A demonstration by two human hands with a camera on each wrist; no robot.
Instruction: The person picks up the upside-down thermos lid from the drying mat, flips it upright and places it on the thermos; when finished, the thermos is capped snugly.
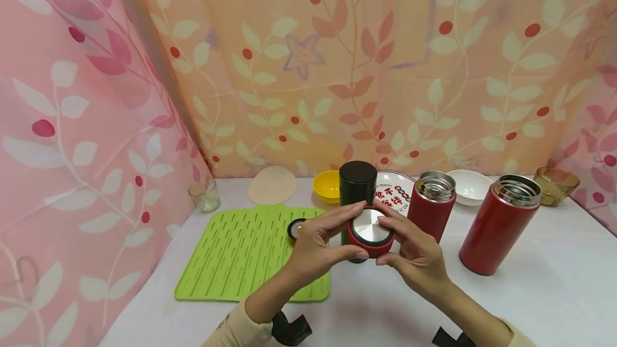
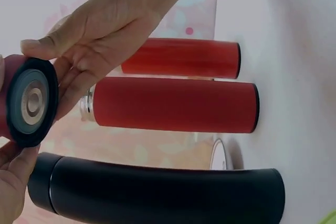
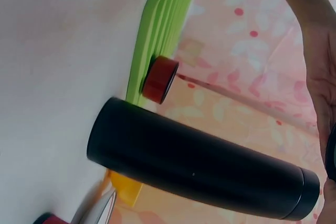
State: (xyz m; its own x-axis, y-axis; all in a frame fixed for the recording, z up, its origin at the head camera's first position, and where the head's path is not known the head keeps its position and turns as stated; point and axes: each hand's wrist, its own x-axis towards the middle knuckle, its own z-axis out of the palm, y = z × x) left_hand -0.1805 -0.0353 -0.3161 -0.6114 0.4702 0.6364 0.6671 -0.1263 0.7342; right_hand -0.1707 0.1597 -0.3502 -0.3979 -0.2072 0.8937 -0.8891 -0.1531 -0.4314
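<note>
Both hands hold a red lid (image 1: 370, 233) with a silver metal top, just above the table near the middle. My left hand (image 1: 324, 240) grips its left side with thumb and fingers; my right hand (image 1: 411, 248) pinches its right side. The left wrist view shows the lid's black underside (image 2: 31, 103) between my right hand's fingers (image 2: 100, 40) and my left hand's fingertips (image 2: 13, 179). A closed black flask (image 1: 358, 183) stands upright right behind the lid. Two red flasks (image 1: 432, 205) (image 1: 498, 226) stand open to the right.
A green ribbed mat (image 1: 241, 256) lies at the left with a second red lid (image 3: 160, 80) on its far right edge. Along the back stand a glass cup (image 1: 204, 196), beige pad (image 1: 272, 185), yellow bowl (image 1: 325, 185), printed plate (image 1: 397, 189), white bowl (image 1: 469, 186) and amber bowl (image 1: 556, 185).
</note>
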